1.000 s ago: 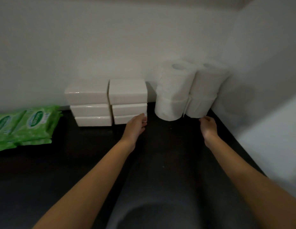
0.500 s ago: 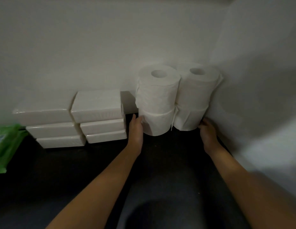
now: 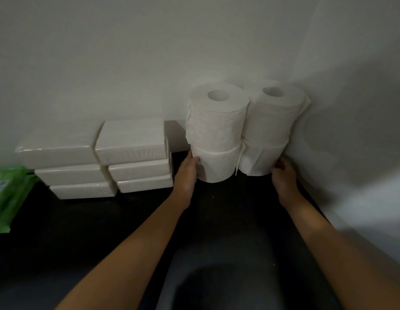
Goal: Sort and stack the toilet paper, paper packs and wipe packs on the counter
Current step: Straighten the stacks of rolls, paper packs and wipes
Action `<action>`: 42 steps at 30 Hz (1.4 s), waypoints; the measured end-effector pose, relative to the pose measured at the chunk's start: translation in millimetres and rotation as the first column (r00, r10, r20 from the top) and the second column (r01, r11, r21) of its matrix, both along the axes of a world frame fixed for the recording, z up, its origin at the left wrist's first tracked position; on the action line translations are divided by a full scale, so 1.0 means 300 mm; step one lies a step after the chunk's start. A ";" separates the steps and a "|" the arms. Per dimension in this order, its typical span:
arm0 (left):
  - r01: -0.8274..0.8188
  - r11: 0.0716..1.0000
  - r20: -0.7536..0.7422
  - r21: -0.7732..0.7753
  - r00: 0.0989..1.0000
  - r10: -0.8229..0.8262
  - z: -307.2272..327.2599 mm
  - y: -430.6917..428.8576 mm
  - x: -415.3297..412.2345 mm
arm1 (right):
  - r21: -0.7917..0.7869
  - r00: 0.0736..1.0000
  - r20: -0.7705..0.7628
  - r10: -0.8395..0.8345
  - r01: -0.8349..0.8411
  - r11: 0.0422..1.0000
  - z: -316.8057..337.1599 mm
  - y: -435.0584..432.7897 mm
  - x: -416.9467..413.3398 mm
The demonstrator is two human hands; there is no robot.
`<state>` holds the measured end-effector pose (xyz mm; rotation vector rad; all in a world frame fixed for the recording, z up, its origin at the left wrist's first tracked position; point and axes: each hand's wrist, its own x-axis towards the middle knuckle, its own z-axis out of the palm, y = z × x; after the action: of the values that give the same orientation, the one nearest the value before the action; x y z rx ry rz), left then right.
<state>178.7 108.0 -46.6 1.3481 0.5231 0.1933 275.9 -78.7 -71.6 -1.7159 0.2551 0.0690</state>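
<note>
Two stacks of white toilet paper rolls stand side by side in the corner, each two rolls high: the left stack [image 3: 217,135] and the right stack [image 3: 270,133]. My left hand [image 3: 186,173] presses against the left side of the lower left roll. My right hand [image 3: 284,175] presses the right side of the lower right roll, fingers partly hidden behind it. Two stacks of white paper packs [image 3: 98,159], three high each, sit to the left against the wall. Green wipe packs [image 3: 7,195] lie at the far left edge.
The counter [image 3: 228,209] is black. A white back wall [image 3: 150,63] and a white side wall [image 3: 351,108] meet right behind the rolls. A narrow gap separates the paper packs from the rolls.
My left hand left the paper packs and moved right onto the lower left roll. My right hand moved onto the lower right roll. The view shifted right and closer.
</note>
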 end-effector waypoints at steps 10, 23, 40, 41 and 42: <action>-0.009 1.000 -0.037 -0.029 0.999 0.008 -0.006 -0.005 0.016 | -0.113 0.999 0.043 0.002 0.002 0.994 -0.018 -0.018 -0.051; -0.025 1.000 -0.045 -0.002 0.999 0.025 -0.007 -0.024 0.025 | -0.113 0.999 0.044 0.020 -0.014 0.994 -0.010 -0.026 -0.079; -0.092 0.995 -0.028 0.049 0.995 0.093 0.016 -0.045 -0.003 | -0.184 0.999 0.003 0.050 -0.048 0.982 0.003 -0.021 -0.119; -0.107 0.993 -0.012 0.050 0.994 0.108 0.027 -0.045 -0.010 | -0.183 0.999 -0.006 0.051 -0.051 0.982 0.008 -0.019 -0.128; -0.120 0.992 0.007 0.049 0.993 0.120 0.040 -0.043 -0.014 | -0.181 0.999 -0.018 0.051 -0.053 0.982 0.014 -0.017 -0.138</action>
<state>174.5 95.0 -34.7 1.3645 0.6000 0.3093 234.5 -83.9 -67.3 -1.9045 0.2319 0.0980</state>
